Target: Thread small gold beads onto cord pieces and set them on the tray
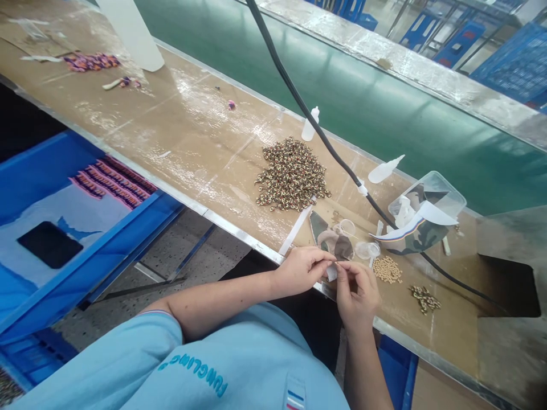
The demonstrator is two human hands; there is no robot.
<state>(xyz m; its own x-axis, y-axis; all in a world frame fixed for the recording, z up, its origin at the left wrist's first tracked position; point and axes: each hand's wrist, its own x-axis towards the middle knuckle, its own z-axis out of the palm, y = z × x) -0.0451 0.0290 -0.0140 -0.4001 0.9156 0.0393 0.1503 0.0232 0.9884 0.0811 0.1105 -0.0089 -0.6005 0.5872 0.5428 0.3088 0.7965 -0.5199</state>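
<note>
Light-blue shirt (239, 347) on the wearer, head view, clock directions taken from where the hands meet. Raised lettering (194, 370) at 8 o'clock on it, upside down from here, looks like FUNGLING, end letters unclear; tag (294, 393) at 7 with blue, white and red stripes, no words legible. Left hand (301, 270) and right hand (359, 290) nearly touch at the near edge of the brown-covered table (205, 142); thumb and index of each pinch at a small whitish piece (332, 272) between them, other fingers curled in. Too small to tell what it is exactly. Camouflage scrap (329, 236) just beyond at 12, near the left hand. Clear round dishes (367, 250) at 2; tan beads (387, 269) at 3, just beside the right hand; small dark-and-gold cluster (424, 299) between 3 and 4. Big heap of dark-and-gold pieces (293, 173) at 11. White squeeze bottle (310, 126) upright toward 12, another bottle (384, 169) on its side at 1, no labels readable on either. Clear tub (440, 191) farther out at 2, camouflage sheet (423, 236) leaning by it. Black cable (294, 91) runs across from 12 to 3. Blue bin (85, 276) at 9: dark phone-like slab (50, 245) and pink-purple strips (113, 179) inside.
</note>
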